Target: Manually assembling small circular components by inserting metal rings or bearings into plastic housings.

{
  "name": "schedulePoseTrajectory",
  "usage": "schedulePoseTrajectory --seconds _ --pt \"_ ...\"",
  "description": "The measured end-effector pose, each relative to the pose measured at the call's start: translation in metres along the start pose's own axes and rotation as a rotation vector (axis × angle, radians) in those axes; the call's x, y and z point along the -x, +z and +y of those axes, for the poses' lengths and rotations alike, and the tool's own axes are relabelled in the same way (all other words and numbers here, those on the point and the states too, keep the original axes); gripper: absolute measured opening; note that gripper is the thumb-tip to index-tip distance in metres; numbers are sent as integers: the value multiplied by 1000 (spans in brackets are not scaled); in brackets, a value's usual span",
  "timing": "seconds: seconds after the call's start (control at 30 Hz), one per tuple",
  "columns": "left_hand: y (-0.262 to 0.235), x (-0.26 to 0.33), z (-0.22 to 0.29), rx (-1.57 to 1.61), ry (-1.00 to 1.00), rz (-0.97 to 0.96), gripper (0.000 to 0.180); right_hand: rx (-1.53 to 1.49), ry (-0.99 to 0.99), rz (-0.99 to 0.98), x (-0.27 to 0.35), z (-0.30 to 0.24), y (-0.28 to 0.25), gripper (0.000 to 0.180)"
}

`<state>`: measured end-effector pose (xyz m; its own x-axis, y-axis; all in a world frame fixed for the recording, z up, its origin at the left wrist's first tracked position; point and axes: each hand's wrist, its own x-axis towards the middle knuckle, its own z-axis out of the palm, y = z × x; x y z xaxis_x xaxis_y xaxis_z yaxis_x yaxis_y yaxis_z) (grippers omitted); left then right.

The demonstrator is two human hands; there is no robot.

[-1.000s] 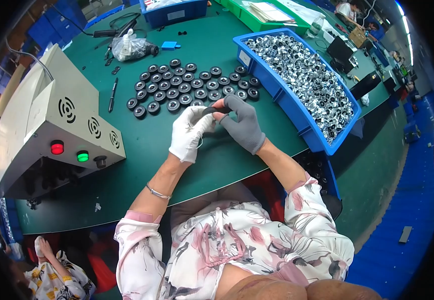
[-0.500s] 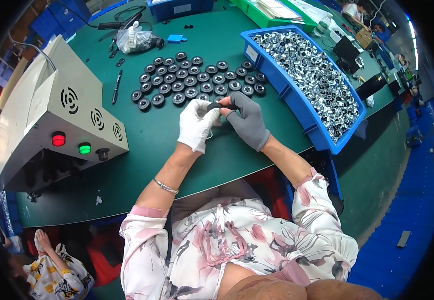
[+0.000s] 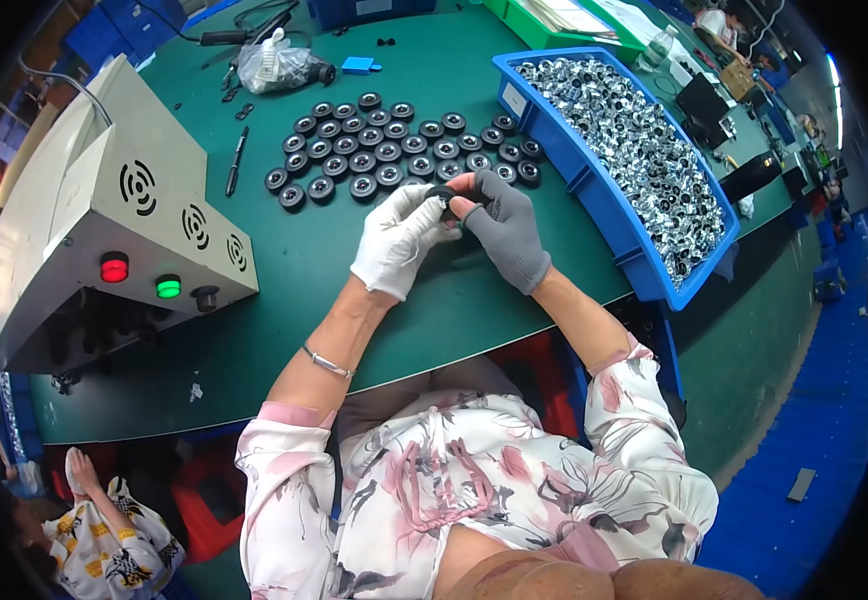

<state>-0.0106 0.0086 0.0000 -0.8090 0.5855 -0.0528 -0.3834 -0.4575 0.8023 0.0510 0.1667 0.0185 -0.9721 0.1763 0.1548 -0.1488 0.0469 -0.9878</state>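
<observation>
A black round wheel-like part (image 3: 442, 193) is pinched between both my hands above the green table. My left hand (image 3: 394, 242), in a white glove, closes on its left side. On the other side, the bare fingertips of my right hand (image 3: 506, 232), in a grey fingerless glove, grip the same part. The fingers cover much of it. Just beyond my hands lie rows of similar black wheels (image 3: 362, 161) with shiny metal centres. To the right of them stands a long blue bin (image 3: 594, 205) heaped with small silver metal pieces (image 3: 624, 140).
A beige machine (image 3: 104, 190) with red and green lights stands at the left. A black pen (image 3: 238, 160) lies beside it. Farther back are a clear plastic bag (image 3: 272, 66), a small blue piece (image 3: 358, 65) and a green tray (image 3: 554, 25). Another person's hand (image 3: 81, 470) shows at lower left.
The black wheel-like part has turned slightly between my fingers, and my left hand has shifted its hold. The whole view has shifted a little.
</observation>
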Motion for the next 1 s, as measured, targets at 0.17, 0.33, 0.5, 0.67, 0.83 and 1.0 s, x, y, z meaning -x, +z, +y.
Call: schedulePoseTrajectory --seconds 0.17,0.33,0.5,0.67,0.83,1.0 --pt "0 0 -1 -306 83 102 15 85 -31 5 -1 11 -1 21" --pt "8 -1 -3 -528 41 157 15 100 -16 21 3 18 -2 16" --pt "10 -4 -12 -436 71 153 11 410 -242 122 6 9 1 11" --pt "14 -3 -15 -294 48 132 11 620 -456 165 9 10 -3 13" --pt "9 -3 -7 -202 96 119 13 516 -495 116 -3 11 6 11" --pt "13 11 -5 -329 185 135 24 305 -264 59 1 12 7 15"
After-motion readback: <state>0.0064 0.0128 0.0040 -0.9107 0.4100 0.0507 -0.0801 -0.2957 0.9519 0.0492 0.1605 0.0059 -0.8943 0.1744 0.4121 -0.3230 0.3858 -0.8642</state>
